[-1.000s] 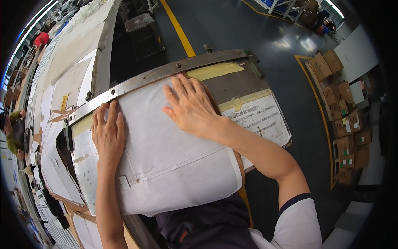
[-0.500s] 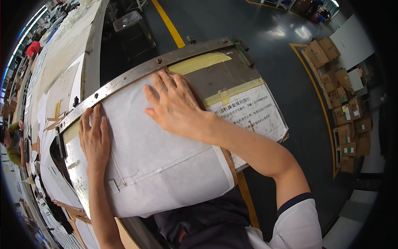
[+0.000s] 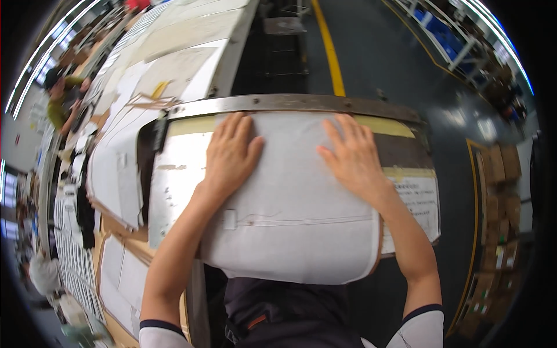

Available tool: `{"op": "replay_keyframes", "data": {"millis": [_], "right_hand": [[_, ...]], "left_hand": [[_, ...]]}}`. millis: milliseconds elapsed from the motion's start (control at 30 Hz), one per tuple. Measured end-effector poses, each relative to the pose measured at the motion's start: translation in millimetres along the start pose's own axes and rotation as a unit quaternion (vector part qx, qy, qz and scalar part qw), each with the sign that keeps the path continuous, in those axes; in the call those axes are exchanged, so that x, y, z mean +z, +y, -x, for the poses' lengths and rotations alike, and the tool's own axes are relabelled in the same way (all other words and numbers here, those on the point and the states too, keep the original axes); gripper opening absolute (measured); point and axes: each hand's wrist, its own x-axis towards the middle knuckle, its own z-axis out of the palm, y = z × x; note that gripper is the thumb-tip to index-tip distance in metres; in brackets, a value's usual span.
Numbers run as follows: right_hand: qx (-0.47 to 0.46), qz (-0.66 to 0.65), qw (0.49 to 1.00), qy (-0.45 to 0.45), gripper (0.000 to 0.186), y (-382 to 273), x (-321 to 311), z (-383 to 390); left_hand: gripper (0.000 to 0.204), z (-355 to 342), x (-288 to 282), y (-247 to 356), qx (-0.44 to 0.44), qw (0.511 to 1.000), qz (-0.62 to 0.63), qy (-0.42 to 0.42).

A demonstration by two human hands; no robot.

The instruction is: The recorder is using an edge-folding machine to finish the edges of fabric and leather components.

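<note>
My left hand [image 3: 232, 152] lies open on a soft white panel [image 3: 293, 238], fingertips close below a metal bar [image 3: 301, 102] with bolts. My right hand [image 3: 354, 155] also rests flat and open on the panel, fingertips near the same bar. The panel has a brown layer showing along its right edge, thin seams and a small white tab at lower left. It lies on a hinged metal plate [image 3: 406, 149] with yellow tape strips and a posted paper sheet [image 3: 415, 209] at the right. The plate's bare left part [image 3: 171, 191] shines.
A long table [image 3: 185, 49] with stacked panels runs away on the left. A co-worker [image 3: 58, 107] in olive works beside it, another person [image 3: 43, 272] is lower left. Cardboard boxes [image 3: 499, 214] line the right; a rack with blue items [image 3: 435, 26] and a trolley [image 3: 284, 40] stand behind.
The view has swung round, so the bar now appears nearly level and the table reaches further up the picture. Both my hands stay flat on the panel near the bar.
</note>
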Motion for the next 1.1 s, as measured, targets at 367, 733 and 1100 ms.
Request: {"op": "replay_keyframes", "data": {"millis": [367,733,1100], "right_hand": [[-0.003,-0.003,1.0,-0.03,0.052,-2,-3,-12],[-0.001,0.008,0.999,-0.038,0.052,-2,-4,-12],[-0.009,-0.001,0.999,-0.04,0.051,-5,-5,-11]], "left_hand": [[0.044,7,5,2,-0.027,0.995,-0.08,0.048],[0.056,6,-2,-1,-0.036,0.998,-0.043,0.008],[0.066,1,-10,0,-0.034,0.998,-0.046,-0.014]]}}
